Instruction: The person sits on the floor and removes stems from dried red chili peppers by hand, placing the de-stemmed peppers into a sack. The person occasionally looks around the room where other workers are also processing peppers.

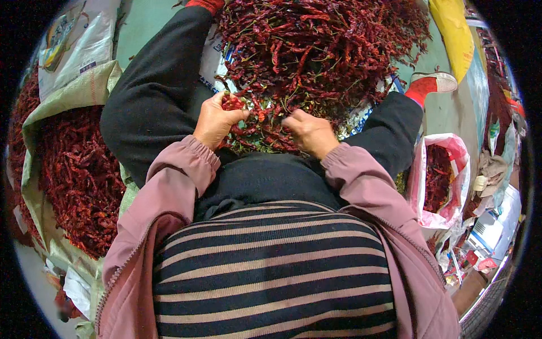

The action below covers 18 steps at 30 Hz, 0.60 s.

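A large heap of dried red chili peppers point(305, 46), many with pale stems, lies between my spread legs on printed woven sacking. My left hand point(218, 118) is at the near left edge of the heap, its thumb and fingers closed on a few dried chilies point(232, 103). To its right, my right hand point(309, 129) rests its curled fingers at the near edge of the heap; it is slightly blurred, and its fingertips are partly hidden, so whether it grips a chili cannot be told. Loose chilies and stem bits lie between the two hands.
At the left stands a wide-open pale green woven sack point(70, 99) full of dried chilies. A pink-and-white bag point(459, 186) with chilies is at the right. Yellow sacking point(455, 38) lies beyond my shoe point(444, 82). Boxes and wrappers are at the far right.
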Each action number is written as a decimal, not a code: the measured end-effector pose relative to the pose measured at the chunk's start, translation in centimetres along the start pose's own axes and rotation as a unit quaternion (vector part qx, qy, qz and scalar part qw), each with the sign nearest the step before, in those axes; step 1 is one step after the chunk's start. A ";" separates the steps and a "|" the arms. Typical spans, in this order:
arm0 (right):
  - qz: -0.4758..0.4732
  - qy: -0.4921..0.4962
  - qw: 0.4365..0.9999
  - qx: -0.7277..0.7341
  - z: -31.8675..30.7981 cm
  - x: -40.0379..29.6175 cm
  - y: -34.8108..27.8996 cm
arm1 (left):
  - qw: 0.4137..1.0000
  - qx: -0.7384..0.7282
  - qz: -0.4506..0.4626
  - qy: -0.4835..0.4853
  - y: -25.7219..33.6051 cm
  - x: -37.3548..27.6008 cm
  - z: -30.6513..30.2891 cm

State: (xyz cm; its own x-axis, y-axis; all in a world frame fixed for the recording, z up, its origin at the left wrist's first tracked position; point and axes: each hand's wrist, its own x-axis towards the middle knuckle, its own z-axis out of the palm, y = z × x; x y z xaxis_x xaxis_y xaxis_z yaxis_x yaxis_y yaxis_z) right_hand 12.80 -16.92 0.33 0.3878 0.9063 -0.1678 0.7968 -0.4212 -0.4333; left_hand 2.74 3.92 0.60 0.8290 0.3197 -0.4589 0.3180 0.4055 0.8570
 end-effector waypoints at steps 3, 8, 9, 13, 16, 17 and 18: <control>-0.085 0.037 0.995 -0.041 2.1 2.8 -1.4 | 0.996 0.051 0.032 0.059 -0.3 0.4 -0.4; -0.145 0.099 0.984 -0.039 3.8 5.3 -0.7 | 0.991 0.117 0.034 0.058 -0.3 0.1 -0.3; -0.142 0.101 0.984 -0.031 3.3 5.5 -0.9 | 0.990 0.123 0.046 0.058 -0.4 0.0 -0.4; -0.059 0.153 0.980 0.114 -0.1 5.3 -1.3 | 0.987 0.140 0.074 0.037 -1.1 0.3 -0.5; -0.033 0.150 0.965 0.212 -1.5 5.2 -1.7 | 0.972 0.181 0.149 -0.013 -1.1 0.3 0.2; -0.018 0.133 0.954 0.269 -1.5 5.2 -1.8 | 0.962 0.196 0.185 -0.031 -1.3 0.4 0.4; 0.019 0.098 0.934 0.342 -1.5 5.2 -2.1 | 0.951 0.213 0.221 -0.046 -1.2 0.4 0.7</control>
State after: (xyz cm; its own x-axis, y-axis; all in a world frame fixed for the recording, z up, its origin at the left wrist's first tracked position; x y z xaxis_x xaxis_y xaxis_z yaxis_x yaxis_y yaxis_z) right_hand 13.87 -11.40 1.67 0.5406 0.8393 -0.0579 0.3243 -0.2714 -0.9062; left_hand 2.98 2.96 -0.49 0.9556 0.2935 -0.0257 0.0696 -0.1401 0.9877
